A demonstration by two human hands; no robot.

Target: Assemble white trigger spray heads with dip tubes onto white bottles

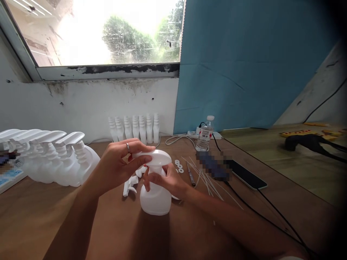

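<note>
A white plastic spray bottle stands upright on the brown table in front of me. My left hand, with a ring on one finger, is closed over the white trigger spray head on top of the bottle. My right hand grips the bottle's neck just below the head. A loose white trigger part lies on the table beside the bottle, under my left hand.
A row of assembled white spray bottles lies at the left. Several small white bottles line the wall. Thin white tubes, washers, a small tool, a water bottle, a phone and cables lie to the right.
</note>
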